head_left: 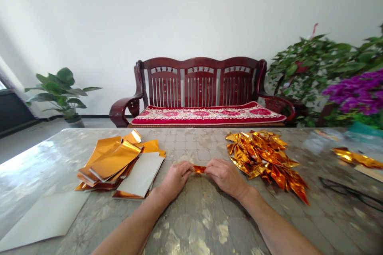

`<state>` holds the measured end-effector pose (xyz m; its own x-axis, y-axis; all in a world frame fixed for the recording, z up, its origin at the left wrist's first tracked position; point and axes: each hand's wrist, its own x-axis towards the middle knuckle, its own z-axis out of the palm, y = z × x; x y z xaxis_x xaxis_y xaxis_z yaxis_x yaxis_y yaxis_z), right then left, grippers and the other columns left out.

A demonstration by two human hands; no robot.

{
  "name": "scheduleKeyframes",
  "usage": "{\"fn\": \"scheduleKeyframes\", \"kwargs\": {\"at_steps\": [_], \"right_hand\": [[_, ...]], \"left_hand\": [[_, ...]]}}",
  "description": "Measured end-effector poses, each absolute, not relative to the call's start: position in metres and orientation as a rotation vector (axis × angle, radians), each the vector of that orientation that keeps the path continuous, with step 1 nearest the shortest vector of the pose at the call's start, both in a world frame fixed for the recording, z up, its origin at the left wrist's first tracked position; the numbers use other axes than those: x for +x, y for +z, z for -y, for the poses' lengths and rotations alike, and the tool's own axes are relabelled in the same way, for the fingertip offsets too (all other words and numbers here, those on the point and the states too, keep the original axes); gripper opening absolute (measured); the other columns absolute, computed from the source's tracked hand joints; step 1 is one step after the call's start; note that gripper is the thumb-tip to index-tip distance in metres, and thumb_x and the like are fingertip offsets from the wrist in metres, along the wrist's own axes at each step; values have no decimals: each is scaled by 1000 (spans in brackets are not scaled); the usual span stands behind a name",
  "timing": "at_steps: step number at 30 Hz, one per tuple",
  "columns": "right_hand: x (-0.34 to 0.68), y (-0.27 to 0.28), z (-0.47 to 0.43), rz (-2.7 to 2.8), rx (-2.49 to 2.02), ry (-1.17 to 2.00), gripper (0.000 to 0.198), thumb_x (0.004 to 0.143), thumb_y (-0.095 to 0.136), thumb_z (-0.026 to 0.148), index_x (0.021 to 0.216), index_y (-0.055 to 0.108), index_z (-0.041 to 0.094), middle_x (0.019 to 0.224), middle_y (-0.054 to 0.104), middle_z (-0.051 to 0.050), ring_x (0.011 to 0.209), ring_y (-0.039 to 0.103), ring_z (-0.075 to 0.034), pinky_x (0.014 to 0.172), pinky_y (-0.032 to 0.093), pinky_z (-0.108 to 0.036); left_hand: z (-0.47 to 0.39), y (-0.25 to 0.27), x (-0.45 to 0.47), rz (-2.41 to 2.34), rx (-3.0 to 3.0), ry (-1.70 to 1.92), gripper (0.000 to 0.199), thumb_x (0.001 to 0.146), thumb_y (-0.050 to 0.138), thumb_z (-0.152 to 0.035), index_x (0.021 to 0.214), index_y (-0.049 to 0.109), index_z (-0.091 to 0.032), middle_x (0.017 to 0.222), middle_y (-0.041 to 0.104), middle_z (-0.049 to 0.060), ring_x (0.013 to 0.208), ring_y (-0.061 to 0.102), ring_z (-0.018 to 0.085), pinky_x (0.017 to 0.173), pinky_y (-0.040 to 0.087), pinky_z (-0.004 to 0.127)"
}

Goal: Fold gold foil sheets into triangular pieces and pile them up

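Note:
Between my two hands stretches a narrow piece of shiny orange-gold foil paper [199,169], just above or on the table; its ends are hidden by my fingers. My left hand [178,177] is closed on the left end, and my right hand [223,175] pinches the right end. Left of my left hand lies a loose stack of gold foil paper sheets [115,159], one with its pale back [142,173] facing up. A heap of folded, pointed gold foil pieces [266,159] sits to the right of my right hand.
A pale sheet [44,217] lies at the table's left front. On the right are black-framed glasses [350,191], a gold foil strip [356,157] and clear plastic [321,139]. Beyond the patterned table [191,223] stands a wooden bench [200,87], with plants [61,93] either side.

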<state>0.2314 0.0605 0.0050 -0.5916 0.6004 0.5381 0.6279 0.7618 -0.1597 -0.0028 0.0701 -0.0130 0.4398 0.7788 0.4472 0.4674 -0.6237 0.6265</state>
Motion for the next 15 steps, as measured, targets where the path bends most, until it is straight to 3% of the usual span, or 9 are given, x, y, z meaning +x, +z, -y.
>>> {"fn": "scheduleKeyframes", "kwargs": {"at_steps": [15], "right_hand": [[226,-3,-60,2326,-935,147,28,98,47,20,101,74,24,90,68,-5,85,63,-16,76,50,-25]], "left_hand": [[-69,-10,-3,-1005,2286,959,24,95,49,-28,95,73,-25,90,73,3,84,65,16,77,48,24]]}}
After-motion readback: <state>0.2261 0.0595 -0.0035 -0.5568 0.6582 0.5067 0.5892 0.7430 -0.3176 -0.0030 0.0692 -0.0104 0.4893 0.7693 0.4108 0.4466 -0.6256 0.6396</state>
